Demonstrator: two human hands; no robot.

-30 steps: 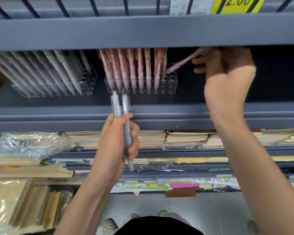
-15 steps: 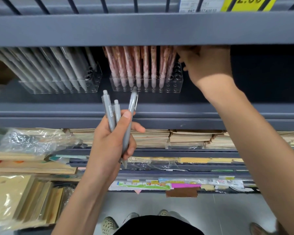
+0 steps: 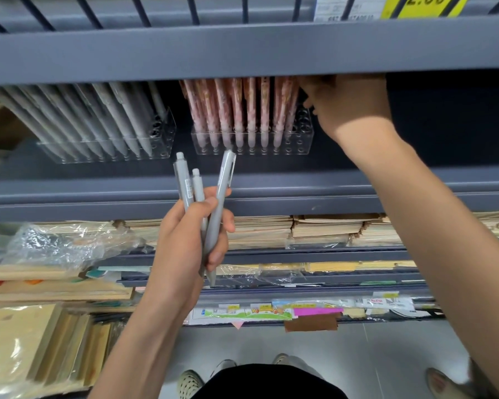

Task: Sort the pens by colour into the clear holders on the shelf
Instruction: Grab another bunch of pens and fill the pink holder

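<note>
My left hand point(image 3: 189, 237) grips three grey pens point(image 3: 220, 194) upright in front of the shelf lip, below the two clear holders. The left clear holder point(image 3: 163, 146) is filled with grey pens point(image 3: 113, 119) leaning left. The right clear holder point(image 3: 301, 144) carries several pink patterned pens point(image 3: 236, 110). My right hand point(image 3: 350, 108) reaches under the upper shelf and pinches the top of the rightmost pink pen point(image 3: 292, 110), which stands tilted in the holder. The upper shelf edge hides part of its fingers.
The grey upper shelf edge point(image 3: 242, 53) hangs low over the holders. To the right of the pink holder the shelf is dark. Lower shelves carry stacked brown notebooks point(image 3: 326, 228), plastic-wrapped packs point(image 3: 64, 243) and wooden items point(image 3: 41, 341). A yellow price tag point(image 3: 424, 5) sits at top right.
My right hand carried a pink pen leftward into the right holder and now stays at its top. My left hand fanned out its grey pens and shifted slightly.
</note>
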